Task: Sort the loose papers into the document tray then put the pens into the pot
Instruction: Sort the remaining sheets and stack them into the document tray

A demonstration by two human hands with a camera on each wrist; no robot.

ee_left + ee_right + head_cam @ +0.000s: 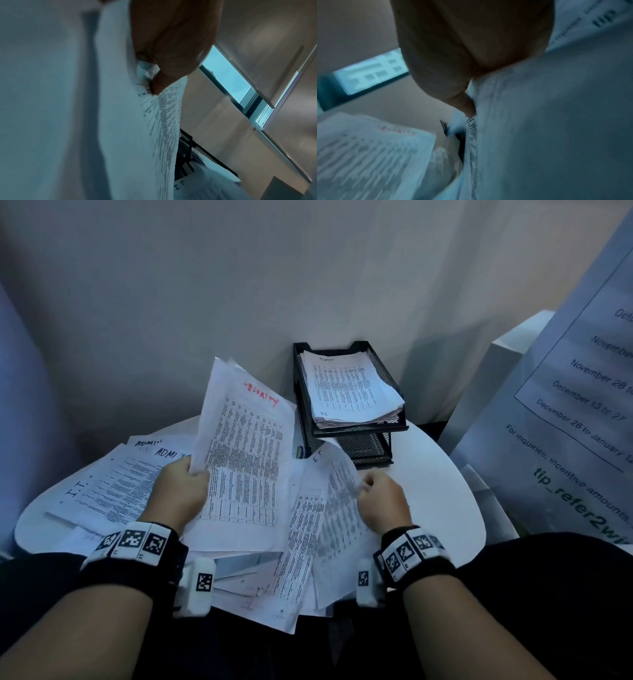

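both hands held printed sheets in front of the black mesh document tray [383, 378].

the left hand [180, 491] was curled round the near edge of a sheaf headed in red ink [245, 453], standing it up just left of the tray; the right hand [382, 499] pinched the edge of a curling sheet marked "i.t" [337, 494] just in front of the tray. more loose papers [113, 487] lay on the round white table [442, 501], left of and in front of the tray, whose top tier already carried an "admin" stack [349, 392]. the paper looked light, limp and easy to crease or let slip, so i judged a grip along an edge, with the sheets squared together, to be safest. no pens or pot could be made out; the right wrist view was blurred, and the tray's lower tier was partly hidden.
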